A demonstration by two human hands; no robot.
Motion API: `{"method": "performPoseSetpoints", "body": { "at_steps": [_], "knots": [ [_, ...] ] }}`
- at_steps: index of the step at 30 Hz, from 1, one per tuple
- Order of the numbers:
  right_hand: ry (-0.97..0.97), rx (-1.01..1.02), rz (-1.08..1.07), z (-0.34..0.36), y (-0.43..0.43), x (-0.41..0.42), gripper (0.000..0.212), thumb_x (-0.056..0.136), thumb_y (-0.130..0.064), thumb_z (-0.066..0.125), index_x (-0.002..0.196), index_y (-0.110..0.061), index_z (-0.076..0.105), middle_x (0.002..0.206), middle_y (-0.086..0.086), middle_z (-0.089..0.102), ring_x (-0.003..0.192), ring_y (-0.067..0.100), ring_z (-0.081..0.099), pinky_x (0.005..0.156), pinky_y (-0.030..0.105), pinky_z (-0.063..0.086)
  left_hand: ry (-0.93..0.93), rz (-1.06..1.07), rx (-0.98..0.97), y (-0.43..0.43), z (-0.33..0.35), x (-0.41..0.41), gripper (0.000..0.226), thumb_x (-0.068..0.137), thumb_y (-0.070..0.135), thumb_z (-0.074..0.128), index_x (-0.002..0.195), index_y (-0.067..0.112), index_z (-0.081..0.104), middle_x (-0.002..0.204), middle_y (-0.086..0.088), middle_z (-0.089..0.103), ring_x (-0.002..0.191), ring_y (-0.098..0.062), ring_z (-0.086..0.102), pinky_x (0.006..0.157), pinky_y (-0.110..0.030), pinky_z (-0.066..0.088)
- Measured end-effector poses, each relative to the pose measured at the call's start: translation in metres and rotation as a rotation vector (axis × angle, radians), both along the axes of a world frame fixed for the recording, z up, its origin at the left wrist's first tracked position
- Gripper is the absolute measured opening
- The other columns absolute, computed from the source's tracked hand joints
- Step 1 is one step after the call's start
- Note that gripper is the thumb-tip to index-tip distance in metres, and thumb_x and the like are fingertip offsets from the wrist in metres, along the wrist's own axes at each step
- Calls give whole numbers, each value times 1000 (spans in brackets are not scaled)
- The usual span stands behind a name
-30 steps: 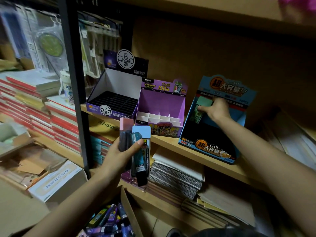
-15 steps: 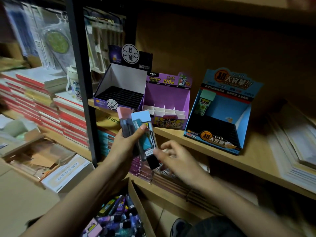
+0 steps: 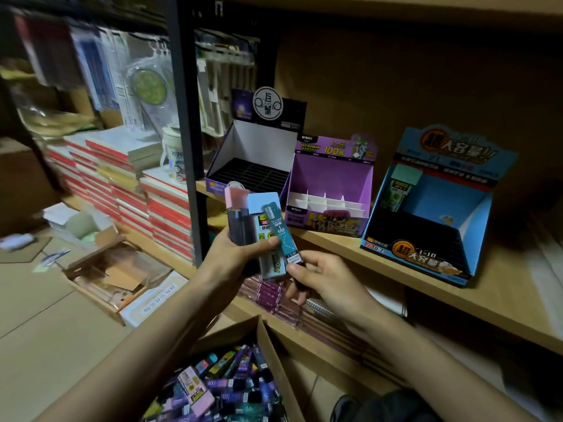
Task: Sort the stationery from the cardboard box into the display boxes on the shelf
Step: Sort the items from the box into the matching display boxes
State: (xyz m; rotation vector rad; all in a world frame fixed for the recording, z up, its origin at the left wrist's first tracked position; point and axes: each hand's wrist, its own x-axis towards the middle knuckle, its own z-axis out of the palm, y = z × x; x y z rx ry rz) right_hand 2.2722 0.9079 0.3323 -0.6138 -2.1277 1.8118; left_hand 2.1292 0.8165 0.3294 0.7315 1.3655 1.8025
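Head view: the left hand (image 3: 231, 260) grips a fan of three packs upright, with its thumb across their fronts: a pink-topped pack (image 3: 239, 217) on the left, a pale-blue-topped pack (image 3: 263, 233) in the middle and a teal pack (image 3: 281, 236) on the right; the right hand (image 3: 323, 278) pinches the teal pack's lower end between thumb and forefinger; the cardboard box (image 3: 265, 336), full of more packs, sits near and below.

The step looks like drawing the teal pack out of the fan; pull it along its own length while the left thumb eases only slightly, so that the other two do not slip; read its print against the three display boxes on the shelf (image 3: 502, 287): the black-slotted display box (image 3: 253, 153) on the left, the purple display box (image 3: 332, 190) in the middle, the blue display box (image 3: 426, 208) on the right, which already has a green-topped pack (image 3: 399, 190) at its far left; which box suits it I cannot tell; stand it upright in a slot.
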Motion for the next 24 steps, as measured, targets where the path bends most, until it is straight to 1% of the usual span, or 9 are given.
{"method": "performPoseSetpoints", "body": {
  "at_steps": [5,8,10,12,15,16,19,22,24],
  "knots": [
    [96,97,-167,18,15,-9,9,91,-2,55,96,-10,54,84,7,70,52,7,57,44,19,47,-29,109,-19,-10,-3,-21,42,68,16,71,108,12,58,89,-4,74,82,-20,72,59,-31,57],
    [110,269,-333,38,35,-22,12,88,-5,60,99,-9,57,77,8,67,48,10,53,43,21,44,-13,177,-57,-16,-6,-36,46,72,17,70,115,13,56,102,-7,71,94,-24,69,76,-43,56],
    [118,444,-401,59,51,-40,14,88,-8,63,102,-10,63,69,2,62,47,7,53,45,21,45,3,203,-61,-21,-9,-46,45,66,23,71,109,19,59,98,-3,73,89,-20,71,74,-42,56],
    [134,639,-411,83,66,-65,15,87,-10,64,101,-11,66,73,0,63,54,2,56,51,21,49,13,211,-60,-28,-12,-54,42,64,26,71,105,23,60,95,1,74,85,-18,72,73,-43,55],
    [101,963,-413,115,86,-110,20,82,-12,69,102,-8,65,93,2,65,80,11,57,69,14,45,1,223,-36,-35,-15,-65,39,65,25,70,103,24,60,91,4,74,81,-15,72,66,-39,56],
    [73,1053,-399,122,93,-125,20,81,-12,70,100,-8,64,97,3,65,84,12,56,69,11,43,-12,229,-27,-37,-16,-68,40,65,23,70,103,23,60,91,4,74,80,-14,72,63,-36,57],
    [-121,1317,-363,131,111,-158,18,83,-19,69,100,-15,63,99,5,64,95,23,58,74,30,45,-36,237,-13,-40,-17,-74,41,66,21,68,106,20,60,91,5,75,81,-13,72,57,-29,57],
    [-301,1493,-319,131,127,-173,16,84,-20,68,100,-19,64,92,2,58,99,26,56,69,30,38,-62,250,-10,-41,-20,-76,43,65,19,69,108,17,61,93,2,75,82,-15,72,58,-29,58],
    [-416,1525,-269,129,135,-178,18,84,-18,67,102,-20,64,101,7,63,101,28,58,69,32,40,-61,245,-12,-41,-21,-76,43,64,19,69,107,18,61,95,1,75,84,-15,72,60,-31,58]
  ]
}}
